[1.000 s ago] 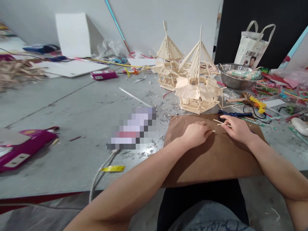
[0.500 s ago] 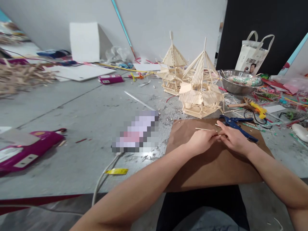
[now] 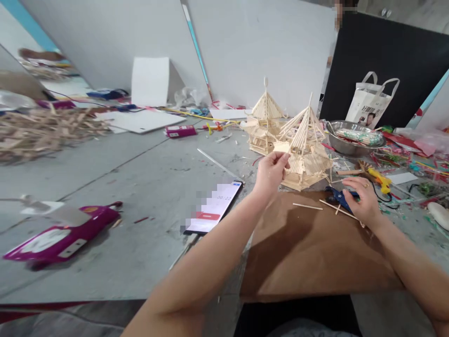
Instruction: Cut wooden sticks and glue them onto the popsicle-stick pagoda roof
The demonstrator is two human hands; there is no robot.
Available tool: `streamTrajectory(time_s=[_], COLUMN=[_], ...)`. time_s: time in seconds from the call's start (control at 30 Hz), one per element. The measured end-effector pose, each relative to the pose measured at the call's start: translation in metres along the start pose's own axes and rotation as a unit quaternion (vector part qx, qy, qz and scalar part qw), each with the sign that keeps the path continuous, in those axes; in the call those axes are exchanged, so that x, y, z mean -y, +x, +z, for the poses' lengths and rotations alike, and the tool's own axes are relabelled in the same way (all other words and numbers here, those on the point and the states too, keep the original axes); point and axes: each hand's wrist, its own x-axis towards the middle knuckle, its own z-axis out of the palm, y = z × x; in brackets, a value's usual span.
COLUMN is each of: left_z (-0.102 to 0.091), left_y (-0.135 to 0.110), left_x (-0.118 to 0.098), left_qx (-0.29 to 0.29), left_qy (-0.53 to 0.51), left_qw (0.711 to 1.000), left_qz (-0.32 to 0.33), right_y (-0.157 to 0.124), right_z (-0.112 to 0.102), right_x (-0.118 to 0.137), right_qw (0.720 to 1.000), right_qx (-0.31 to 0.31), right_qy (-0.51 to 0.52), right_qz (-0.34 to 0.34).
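My left hand is raised in front of the nearer wooden-stick pavilion model, its thumb and fingers pinched together. Whatever sits in that pinch is too small to make out. My right hand hovers with thumb and fingers apart by the blue cutter pliers; I see nothing held in it. Beneath the hands lies a brown paper sheet. On it are a loose thin stick and another longer stick crossed by a short piece.
A second stick pavilion stands behind. To the right are a metal bowl with packed sticks and a yellow glue gun. Left of the paper lie a phone with a cable and a purple power strip.
My hands, together over the paper before, have parted. The left has gone up and left to the pavilion; the right has moved right, its fingers spread. Sticks now show on the paper.
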Motion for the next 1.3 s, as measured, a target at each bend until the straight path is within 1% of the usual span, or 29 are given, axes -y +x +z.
streamTrajectory(time_s=[0.07, 0.1, 0.2, 0.27, 0.33, 0.4, 0.47, 0.53, 0.63, 0.73, 0.83, 0.93, 1.03, 1.07, 1.13, 1.2, 1.3], left_z=[0.001, 0.001, 0.004, 0.005, 0.005, 0.005, 0.005, 0.006, 0.009, 0.012, 0.016, 0.019, 0.02, 0.021, 0.021, 0.022, 0.025], left_y=[0.015, 0.022, 0.036, 0.042, 0.046, 0.051, 0.054, 0.056, 0.055, 0.054, 0.056, 0.058, 0.06, 0.061, 0.061, 0.061, 0.058], left_x=[-0.001, 0.0, 0.001, 0.003, 0.005, 0.007, 0.009, 0.011, 0.011, 0.009, 0.009, 0.009, 0.01, 0.01, 0.01, 0.01, 0.009], left_qx=[-0.008, -0.008, 0.009, 0.027, 0.042, 0.051, 0.053, 0.053, 0.053, 0.054, 0.055, 0.051, 0.05, 0.053, 0.059, 0.059, 0.042], left_qy=[-0.06, -0.085, -0.136, -0.155, -0.173, -0.188, -0.2, -0.209, -0.217, -0.226, -0.239, -0.25, -0.266, -0.27, -0.271, -0.267, -0.254], left_qw=[0.998, 0.995, 0.987, 0.982, 0.977, 0.973, 0.97, 0.967, 0.963, 0.96, 0.956, 0.952, 0.945, 0.943, 0.942, 0.944, 0.952], left_qz=[-0.028, -0.045, -0.091, -0.108, -0.114, -0.12, -0.129, -0.139, -0.153, -0.159, -0.162, -0.171, -0.182, -0.186, -0.19, -0.187, -0.166], right_y=[0.018, 0.028, 0.064, 0.09, 0.116, 0.139, 0.158, 0.17, 0.181, 0.188, 0.194, 0.198, 0.201, 0.201, 0.2, 0.198, 0.194], right_z=[-0.001, -0.001, -0.003, -0.004, -0.002, 0.004, 0.013, 0.025, 0.041, 0.052, 0.054, 0.052, 0.051, 0.051, 0.055, 0.059, 0.065], right_x=[0.003, 0.005, 0.008, 0.008, 0.007, 0.008, 0.01, 0.014, 0.019, 0.023, 0.026, 0.031, 0.037, 0.039, 0.041, 0.043, 0.045], right_qw=[1.0, 0.999, 0.991, 0.977, 0.954, 0.92, 0.886, 0.86, 0.835, 0.823, 0.819, 0.813, 0.79, 0.783, 0.774, 0.774, 0.793], right_qx=[0.01, 0.021, 0.065, 0.087, 0.11, 0.128, 0.128, 0.126, 0.126, 0.119, 0.113, 0.138, 0.184, 0.188, 0.171, 0.139, 0.118], right_qy=[0.016, 0.024, 0.056, 0.102, 0.164, 0.234, 0.291, 0.332, 0.374, 0.391, 0.384, 0.367, 0.372, 0.377, 0.385, 0.385, 0.371], right_qz=[0.005, 0.021, 0.105, 0.168, 0.227, 0.288, 0.337, 0.366, 0.382, 0.395, 0.411, 0.431, 0.45, 0.457, 0.473, 0.483, 0.469])
